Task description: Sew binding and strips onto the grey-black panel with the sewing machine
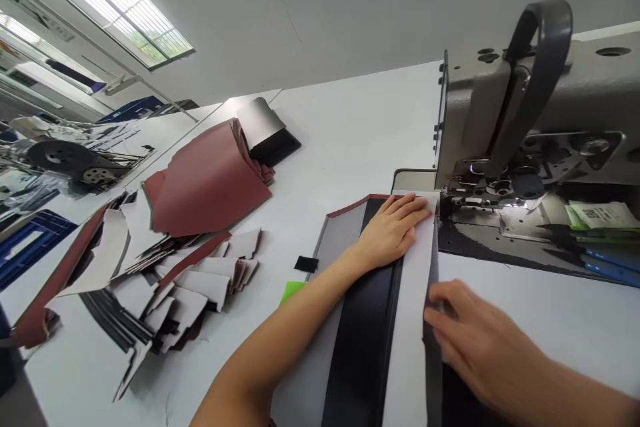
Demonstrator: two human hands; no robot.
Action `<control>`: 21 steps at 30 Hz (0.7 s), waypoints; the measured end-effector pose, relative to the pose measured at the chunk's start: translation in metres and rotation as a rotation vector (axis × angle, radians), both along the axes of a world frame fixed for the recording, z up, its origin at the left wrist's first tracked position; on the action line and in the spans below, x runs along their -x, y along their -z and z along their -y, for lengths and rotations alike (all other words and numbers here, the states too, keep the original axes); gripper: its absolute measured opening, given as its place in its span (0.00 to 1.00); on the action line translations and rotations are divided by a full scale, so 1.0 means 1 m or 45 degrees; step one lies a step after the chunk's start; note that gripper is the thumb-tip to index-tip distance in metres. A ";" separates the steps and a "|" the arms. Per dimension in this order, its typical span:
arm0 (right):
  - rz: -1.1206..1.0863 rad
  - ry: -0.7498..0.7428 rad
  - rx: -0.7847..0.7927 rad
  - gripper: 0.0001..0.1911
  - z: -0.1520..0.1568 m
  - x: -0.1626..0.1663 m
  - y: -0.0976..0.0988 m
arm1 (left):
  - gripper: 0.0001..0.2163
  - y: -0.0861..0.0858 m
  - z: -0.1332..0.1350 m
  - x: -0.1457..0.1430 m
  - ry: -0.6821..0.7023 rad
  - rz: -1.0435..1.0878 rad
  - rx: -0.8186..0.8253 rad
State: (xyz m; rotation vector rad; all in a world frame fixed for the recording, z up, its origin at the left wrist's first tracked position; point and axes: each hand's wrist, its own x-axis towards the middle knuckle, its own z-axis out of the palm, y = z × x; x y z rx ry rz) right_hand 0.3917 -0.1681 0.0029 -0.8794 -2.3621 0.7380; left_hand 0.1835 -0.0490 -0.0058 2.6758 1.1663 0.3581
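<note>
My left hand [393, 232] lies flat, fingers stretched out, on the far end of a long sewn panel. The panel has a light grey face, a wide black band [357, 340], a white strip [413, 340] and a narrow reddish edging along its far end. At the panel's right edge my right hand [475, 330] is closed, thumb and fingers pinching a dark grey edge strip [434, 380]. That hand is slightly blurred. The panel's far right corner is beside the sewing machine [545, 113], close to its lit presser foot area.
Left on the white table are a folded dark red piece [210, 180], a heap of white-backed cut pieces [195, 287] and a silver-and-black stack [263, 123]. Blue-handled tools [613, 263] and a labelled packet [605, 215] lie by the machine. A blue crate [33, 240] is far left.
</note>
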 end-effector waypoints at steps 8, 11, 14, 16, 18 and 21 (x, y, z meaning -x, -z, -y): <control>0.099 -0.049 -0.767 0.18 -0.039 -0.015 0.024 | 0.22 -0.003 0.000 0.000 -0.039 -0.057 0.058; 0.052 -0.026 -0.747 0.19 -0.039 -0.013 0.023 | 0.22 -0.003 0.000 -0.001 -0.053 -0.055 0.048; 0.046 0.002 -0.753 0.19 -0.040 -0.012 0.022 | 0.22 -0.002 0.001 -0.002 -0.071 -0.031 0.005; 0.058 0.013 -0.746 0.19 -0.042 -0.011 0.022 | 0.21 -0.003 0.000 -0.003 -0.082 -0.011 -0.037; 0.077 0.018 -0.714 0.18 -0.043 -0.011 0.021 | 0.21 -0.006 -0.001 -0.005 -0.085 -0.006 -0.077; 0.101 0.030 -0.654 0.17 -0.045 -0.011 0.019 | 0.18 -0.012 -0.006 -0.009 -0.063 -0.047 -0.125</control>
